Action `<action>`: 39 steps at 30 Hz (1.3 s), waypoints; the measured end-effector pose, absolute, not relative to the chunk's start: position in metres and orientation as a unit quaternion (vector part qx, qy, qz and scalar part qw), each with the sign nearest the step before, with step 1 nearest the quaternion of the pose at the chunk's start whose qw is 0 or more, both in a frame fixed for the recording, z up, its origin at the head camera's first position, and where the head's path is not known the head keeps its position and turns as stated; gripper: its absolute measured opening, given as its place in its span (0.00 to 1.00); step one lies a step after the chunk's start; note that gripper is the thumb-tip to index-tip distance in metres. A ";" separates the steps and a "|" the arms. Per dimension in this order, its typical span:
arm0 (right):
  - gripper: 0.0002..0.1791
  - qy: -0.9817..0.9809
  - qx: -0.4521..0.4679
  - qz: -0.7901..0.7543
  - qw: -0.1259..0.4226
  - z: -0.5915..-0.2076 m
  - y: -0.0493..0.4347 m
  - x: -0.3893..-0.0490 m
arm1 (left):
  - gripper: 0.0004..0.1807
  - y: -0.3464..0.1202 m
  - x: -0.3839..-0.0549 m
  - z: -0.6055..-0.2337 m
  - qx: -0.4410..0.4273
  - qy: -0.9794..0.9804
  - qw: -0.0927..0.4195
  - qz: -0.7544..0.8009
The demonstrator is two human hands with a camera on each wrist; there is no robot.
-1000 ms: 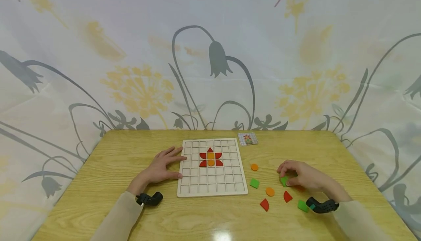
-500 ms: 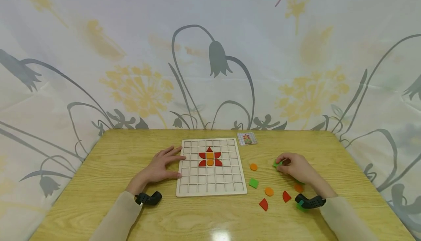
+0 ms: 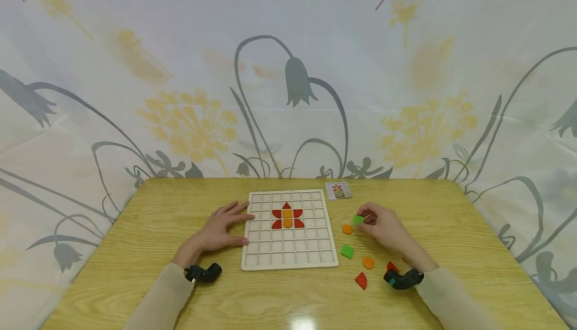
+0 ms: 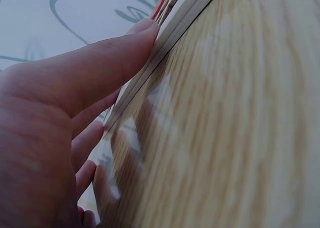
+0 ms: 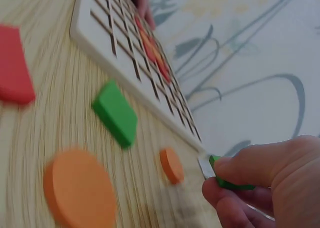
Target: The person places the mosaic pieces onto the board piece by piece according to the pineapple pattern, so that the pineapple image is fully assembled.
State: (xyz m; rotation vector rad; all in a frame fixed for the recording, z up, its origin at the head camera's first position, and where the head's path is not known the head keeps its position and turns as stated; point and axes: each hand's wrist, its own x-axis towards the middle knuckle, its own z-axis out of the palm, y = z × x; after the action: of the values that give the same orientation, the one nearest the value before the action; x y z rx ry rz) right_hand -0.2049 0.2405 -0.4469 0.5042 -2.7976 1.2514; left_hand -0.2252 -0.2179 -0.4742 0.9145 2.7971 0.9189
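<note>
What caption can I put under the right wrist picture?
A right hand pinches a green square tile near a flat white gridded board.

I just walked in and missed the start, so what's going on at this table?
A person's right hand pinches a green tile to the right of the board, while the left hand touches the board's left edge. On the board, red and orange tiles form a flower-like figure. More loose tiles lie on the table to the right, and a printed card lies by the far right corner.
</note>
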 end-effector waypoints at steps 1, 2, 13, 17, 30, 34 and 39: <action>0.11 -0.898 0.164 0.408 0.016 -0.448 0.236 -0.206 | 0.34 -0.218 -0.225 -0.474 0.296 0.907 0.029 0.298; 0.11 -0.894 0.169 0.414 0.018 -0.449 0.231 -0.207 | 0.34 -0.218 -0.225 -0.475 0.295 0.907 0.029 0.298; 0.07 -0.845 0.236 0.480 0.023 -0.457 0.166 -0.215 | 0.34 -0.218 -0.226 -0.476 0.297 0.906 0.029 0.300; 0.07 -0.841 0.266 0.471 0.012 -0.459 0.147 -0.216 | 0.34 -0.218 -0.226 -0.476 0.296 0.907 0.031 0.298; 0.06 -0.827 0.278 0.487 -0.037 -0.473 0.111 -0.217 | 0.33 -0.218 -0.225 -0.477 0.292 0.908 0.032 0.298; 0.07 -0.820 0.259 0.509 -0.043 -0.476 0.111 -0.219 | 0.34 -0.218 -0.226 -0.477 0.292 0.908 0.026 0.299; 0.06 -0.819 0.260 0.510 -0.047 -0.477 0.113 -0.219 | 0.34 -0.218 -0.226 -0.476 0.293 0.907 0.026 0.301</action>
State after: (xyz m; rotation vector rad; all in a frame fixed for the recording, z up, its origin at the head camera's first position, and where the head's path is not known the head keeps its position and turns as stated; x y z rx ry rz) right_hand -0.2189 0.1134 -0.4766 0.8432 -2.6512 1.6512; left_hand -0.2263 -0.2181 -0.4756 0.9070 2.8035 0.9314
